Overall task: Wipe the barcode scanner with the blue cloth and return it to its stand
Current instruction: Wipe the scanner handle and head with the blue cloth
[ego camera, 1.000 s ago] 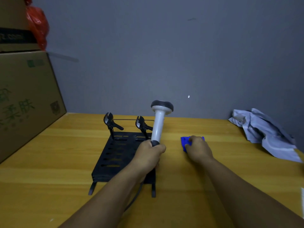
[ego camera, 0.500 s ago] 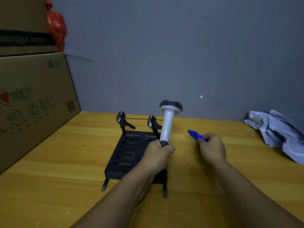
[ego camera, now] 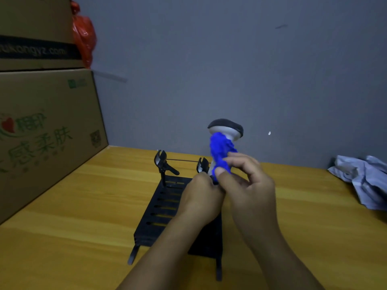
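The white barcode scanner (ego camera: 227, 129) with a dark head stands upright above the table, its grip held in my left hand (ego camera: 200, 197). My right hand (ego camera: 248, 187) pinches the bunched blue cloth (ego camera: 221, 154) and presses it against the scanner's white shaft, hiding most of the shaft. Under both hands sits the black slotted stand (ego camera: 163, 208) with two upright black clips (ego camera: 162, 162) at its far end. The stand's right side is hidden behind my forearms.
Stacked cardboard boxes (ego camera: 41, 130) line the left edge of the wooden table (ego camera: 73, 206), with a red plastic bag (ego camera: 83, 38) on top. A crumpled grey-blue cloth (ego camera: 364, 181) lies at the right. A grey wall stands close behind.
My right hand lifted the blue cloth off the table and brought it left onto the scanner's shaft. The left hand kept the scanner upright over the stand.
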